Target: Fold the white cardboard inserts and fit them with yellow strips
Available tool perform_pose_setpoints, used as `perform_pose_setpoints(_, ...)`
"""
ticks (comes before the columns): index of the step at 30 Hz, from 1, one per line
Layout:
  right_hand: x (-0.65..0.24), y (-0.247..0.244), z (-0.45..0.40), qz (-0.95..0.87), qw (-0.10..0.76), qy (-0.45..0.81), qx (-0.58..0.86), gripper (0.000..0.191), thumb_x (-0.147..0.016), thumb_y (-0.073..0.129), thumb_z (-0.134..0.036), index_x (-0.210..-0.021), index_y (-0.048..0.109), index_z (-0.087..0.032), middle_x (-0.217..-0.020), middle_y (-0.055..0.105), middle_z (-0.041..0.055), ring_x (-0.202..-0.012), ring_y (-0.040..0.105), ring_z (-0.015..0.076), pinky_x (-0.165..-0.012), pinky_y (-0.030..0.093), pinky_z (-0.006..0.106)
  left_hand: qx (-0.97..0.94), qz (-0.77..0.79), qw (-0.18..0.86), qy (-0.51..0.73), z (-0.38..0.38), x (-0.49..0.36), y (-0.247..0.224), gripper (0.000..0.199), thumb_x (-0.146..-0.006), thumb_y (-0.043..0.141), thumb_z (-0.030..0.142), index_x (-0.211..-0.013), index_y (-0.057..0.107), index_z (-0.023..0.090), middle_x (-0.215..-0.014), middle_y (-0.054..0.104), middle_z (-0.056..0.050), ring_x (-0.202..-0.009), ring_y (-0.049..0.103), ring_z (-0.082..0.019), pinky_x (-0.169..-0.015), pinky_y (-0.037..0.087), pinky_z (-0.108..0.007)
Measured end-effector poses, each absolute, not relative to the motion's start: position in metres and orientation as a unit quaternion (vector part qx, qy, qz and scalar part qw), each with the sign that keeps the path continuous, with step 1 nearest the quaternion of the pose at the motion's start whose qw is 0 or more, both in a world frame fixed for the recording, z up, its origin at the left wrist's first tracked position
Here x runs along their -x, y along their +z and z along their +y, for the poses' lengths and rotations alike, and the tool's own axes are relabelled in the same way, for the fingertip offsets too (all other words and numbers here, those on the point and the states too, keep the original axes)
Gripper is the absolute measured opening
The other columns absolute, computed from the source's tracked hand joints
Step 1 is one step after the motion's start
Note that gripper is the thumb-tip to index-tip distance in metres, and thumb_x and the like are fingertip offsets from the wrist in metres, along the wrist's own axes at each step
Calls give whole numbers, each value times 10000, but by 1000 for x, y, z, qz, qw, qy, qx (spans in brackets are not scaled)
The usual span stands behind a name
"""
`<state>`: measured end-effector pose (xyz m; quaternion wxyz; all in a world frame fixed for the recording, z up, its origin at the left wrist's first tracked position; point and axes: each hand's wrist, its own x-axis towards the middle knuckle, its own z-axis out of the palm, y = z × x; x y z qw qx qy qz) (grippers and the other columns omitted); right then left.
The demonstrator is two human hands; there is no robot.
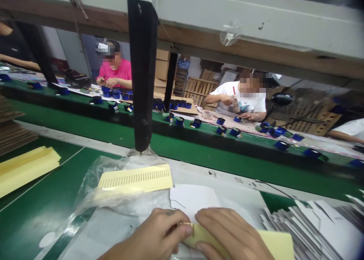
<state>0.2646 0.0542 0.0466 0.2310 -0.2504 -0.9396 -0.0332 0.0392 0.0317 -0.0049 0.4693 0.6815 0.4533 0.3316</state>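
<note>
A workshop is seen across a green counter (51,218), with a green belt (82,121) running beyond it beneath an overhead shelf (256,19).

A yellow card (277,245) is held low in the view, just in front of a flat white card (195,197), and appears curved or folded between the hands. Its left end is pinched by the left hand (162,229), the thumb and forefinger closed on the edge. The right hand (236,229) is laid over the middle, its fingers nearly straight and close together (whether the card is gripped from below cannot be told).

Light, thin stock is suggested, stiff enough to keep a crease but easily bent or marked; it is probably best held by its edges and pressed flat-handed along the fold.

Behind the left hand, a clear plastic bag (92,173) is spread open, with a slotted yellow sheet (135,178) lying partly under its film. White cards (309,229) are stacked loosely at the right, and a folded yellow sheet (28,169) is placed at the far left. Farther off, blue rings (196,123) are lined along the belt, more are gathered in a shallow cardboard tray (191,107), and brown boxes (161,71) are piled behind, their contents hidden.
</note>
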Motion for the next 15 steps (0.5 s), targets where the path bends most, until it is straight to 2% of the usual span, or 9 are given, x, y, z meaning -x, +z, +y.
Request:
perform_pose_setpoints(1, -256, 47, 57, -938, 224, 19, 264, 162, -1000, 615, -234, -1154, 663, -234, -980, 793, 11, -832, 773, 175, -718, 634, 263, -652, 459, 501, 336, 33, -39, -4, 266, -941, 536, 376, -924, 694, 163, -573, 536, 41, -523, 527, -125, -565, 445, -216)
perform_pose_setpoints(3, -248, 42, 63, -924, 223, 106, 290, 170, -1015, 551, -181, -1107, 668, -262, -912, 769, -17, -770, 750, 144, -665, 604, 226, -597, 471, 547, 351, 36, -38, -1, 274, -900, 578, 379, -972, 695, 142, -605, 555, 29, -541, 545, -135, -535, 442, -214)
perform_pose_setpoints(5, -250, 33, 69, -910, 238, 151, 305, 172, -1008, 566, -192, -1123, 673, -262, -946, 769, -3, -819, 757, 144, -706, 604, 207, -575, 482, 550, 367, 39, -37, 1, 255, -882, 597, 355, -960, 708, 138, -612, 549, 31, -570, 542, -136, -564, 435, -220)
perform_pose_setpoints(8, -256, 22, 74, -896, 272, 177, 303, 207, -966, 661, -232, -1170, 679, -263, -1021, 783, 16, -892, 772, 152, -786, 613, 181, -592, 497, 509, 378, 39, -35, 3, 266, -918, 581, 365, -902, 723, 141, -609, 496, 44, -575, 453, -116, -549, 330, -222)
perform_pose_setpoints(10, -256, 17, 74, -888, 293, 183, 304, 197, -955, 686, -246, -1151, 686, -262, -1014, 782, 25, -893, 774, 163, -783, 620, 182, -606, 503, 487, 378, 36, -34, 2, 306, -950, 562, 398, -875, 713, 142, -595, 444, 52, -569, 403, -114, -526, 269, -238)
perform_pose_setpoints(12, -255, 15, 71, -883, 314, 182, 297, 158, -963, 669, -215, -1114, 684, -261, -976, 773, 25, -863, 767, 164, -752, 620, 188, -615, 504, 479, 371, 33, -34, 2, 315, -973, 547, 406, -853, 693, 153, -585, 418, 57, -563, 398, -117, -523, 266, -246)
perform_pose_setpoints(15, -250, 13, 66, -881, 353, 168, 265, 169, -960, 640, -137, -1085, 654, -249, -926, 749, 20, -800, 741, 159, -710, 605, 214, -640, 508, 440, 372, 31, -35, 4, 241, -947, 571, 334, -807, 679, 171, -662, 504, 32, -631, 471, -128, -580, 329, -243)
